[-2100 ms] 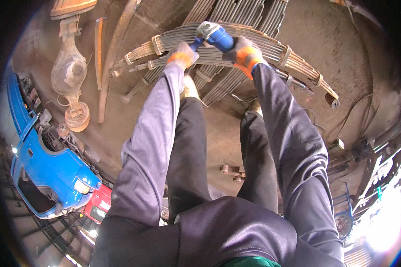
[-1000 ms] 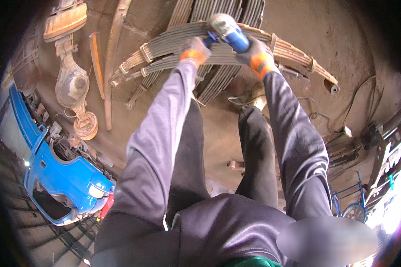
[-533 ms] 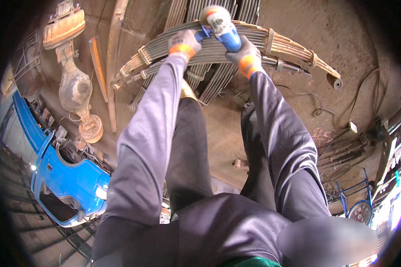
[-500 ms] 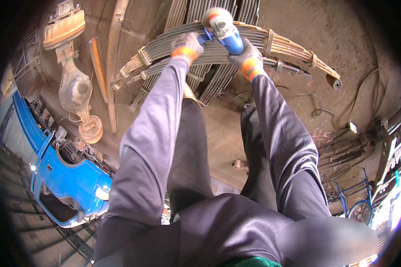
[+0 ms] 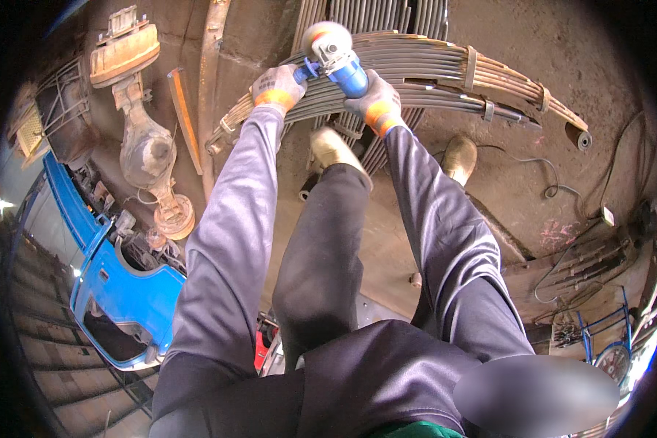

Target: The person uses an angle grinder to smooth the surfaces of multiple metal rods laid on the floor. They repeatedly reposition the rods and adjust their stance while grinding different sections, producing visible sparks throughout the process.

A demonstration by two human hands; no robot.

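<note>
Both my gloved hands carry a blue angle grinder (image 5: pixel 349 77) with a pale round disc at its far end. Around the blue side handle, my left hand (image 5: pixel 277 85) is closed. My right hand (image 5: pixel 376 100) wraps the rear of the blue body. Beneath the grinder lie stacked, curved steel leaf springs (image 5: pixel 423 66) with clamp bands, some rusty toward the ends. I cannot tell whether the disc touches the steel. More leaf springs (image 5: pixel 376 14) lie crosswise under them.
On the left a rusty axle housing (image 5: pixel 150 151) lies beside an orange bar (image 5: pixel 186 120) and a long brown pole (image 5: pixel 210 80). A blue vehicle cab (image 5: pixel 128 288) stands lower left. A cable (image 5: pixel 551 175) runs over the floor at right. My shoes (image 5: pixel 336 148) are close to the springs.
My hands and the grinder have shifted left along the springs. My legs have stepped, and both shoes now show near the stack. The whole view has shifted somewhat.
</note>
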